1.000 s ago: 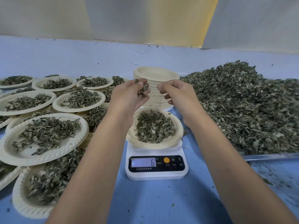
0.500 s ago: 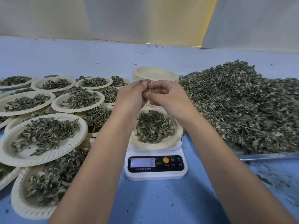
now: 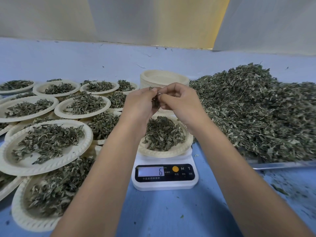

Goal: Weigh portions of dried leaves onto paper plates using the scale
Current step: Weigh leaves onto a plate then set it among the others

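Observation:
A white digital scale [image 3: 165, 175] stands on the blue table and its display reads 6. On it sits a paper plate [image 3: 164, 152] holding a mound of dried leaves [image 3: 163, 132]. Just above the plate my left hand [image 3: 140, 105] and my right hand [image 3: 179, 101] meet fingertip to fingertip. Both pinch a small clump of dried leaves [image 3: 156, 98] between them. A big loose pile of dried leaves [image 3: 256, 108] lies to the right on a metal tray [image 3: 280, 164].
A stack of empty paper plates [image 3: 164, 78] stands behind my hands. Several filled plates [image 3: 46, 142] overlap across the left side of the table, reaching the near left edge. Leaf crumbs dot the blue tabletop [image 3: 171, 211] in front.
My right hand moved left to meet my left hand, and both now pinch the clump of leaves above the plate. The scale reading stays at 6.

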The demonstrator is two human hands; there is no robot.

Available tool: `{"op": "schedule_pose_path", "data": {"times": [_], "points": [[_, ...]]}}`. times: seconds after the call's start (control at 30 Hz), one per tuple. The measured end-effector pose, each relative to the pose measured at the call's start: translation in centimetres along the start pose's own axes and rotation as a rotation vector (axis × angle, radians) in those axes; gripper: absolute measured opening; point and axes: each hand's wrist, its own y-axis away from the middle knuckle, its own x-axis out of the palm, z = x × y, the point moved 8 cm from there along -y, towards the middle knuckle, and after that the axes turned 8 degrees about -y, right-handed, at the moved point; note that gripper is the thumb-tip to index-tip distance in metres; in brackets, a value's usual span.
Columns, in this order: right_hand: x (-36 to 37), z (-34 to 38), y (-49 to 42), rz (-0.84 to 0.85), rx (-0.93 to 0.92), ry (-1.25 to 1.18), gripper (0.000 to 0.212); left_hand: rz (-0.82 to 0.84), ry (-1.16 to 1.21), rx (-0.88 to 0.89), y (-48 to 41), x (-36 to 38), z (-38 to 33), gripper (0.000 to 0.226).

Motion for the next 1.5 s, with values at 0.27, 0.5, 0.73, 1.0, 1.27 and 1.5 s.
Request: {"op": "schedule_pose_path", "data": {"times": [0.27, 0.5, 0.73, 1.0, 1.27, 1.5], "points": [[-1.1, -0.1, -0.1, -0.065, 0.026, 0.019, 0.018, -0.120, -0.013, 0.014, -0.3, -1.6, -0.3, 0.016], [-1.6, 0.0, -0.3, -0.066, 0.022, 0.042, 0.017, -0.064, -0.078, -0.015, -0.3, -1.6, -0.2, 0.016], [-1.4, 0.0, -0.3, -0.028, 0.052, 0.042, 0.018, -0.042, -0.136, -0.039, -0.1, -1.1, -0.3, 0.028], [-1.6, -0.2, -0.2, -0.038, 0.093, -0.024, 0.019, 0.046, -0.124, -0.102, 0.2, -1.1, -0.3, 0.028], [-1.7, -0.3, -0.3, -0.028, 0.092, -0.002, 0.021, 0.011, -0.315, -0.052, 0.3, -1.6, -0.8, 0.030], [-1.9, -0.5, -0.4, -0.028, 0.099, 0.013, 0.023, -0.066, -0.482, 0.011, 0.4, -1.6, -1.1, 0.041]]}}
